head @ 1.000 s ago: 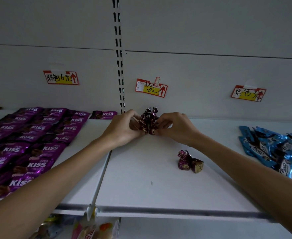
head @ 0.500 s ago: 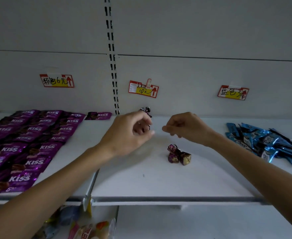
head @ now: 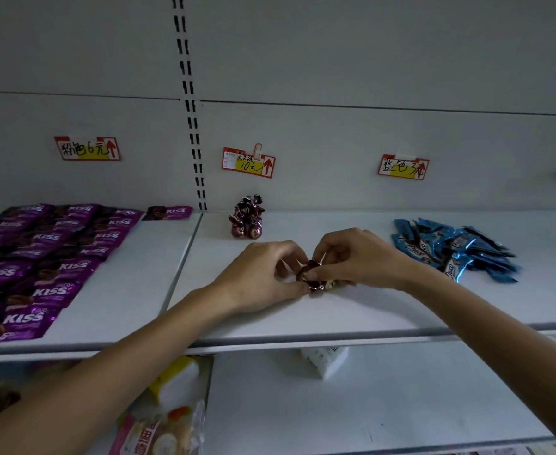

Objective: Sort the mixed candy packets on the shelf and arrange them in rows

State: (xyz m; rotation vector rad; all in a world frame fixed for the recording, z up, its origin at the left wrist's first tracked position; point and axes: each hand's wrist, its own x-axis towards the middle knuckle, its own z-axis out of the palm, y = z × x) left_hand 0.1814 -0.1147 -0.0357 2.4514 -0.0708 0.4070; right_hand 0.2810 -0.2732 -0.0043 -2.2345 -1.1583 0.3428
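On the white shelf, my left hand and my right hand meet around a small cluster of maroon twist-wrapped candies; fingers of both hands pinch them. Behind them, by the back wall, stands a little stack of the same maroon candies. Purple KISS packets lie in rows on the left shelf section. A loose heap of blue Choco packets lies at the right.
Three red-and-yellow price tags hang on the back wall. A slotted upright divides the sections. The lower shelf holds a white box and bagged snacks at the left.
Both hands came back from the stack at the wall to the loose candies nearer the front and took hold of them. The view also shifted down and right.
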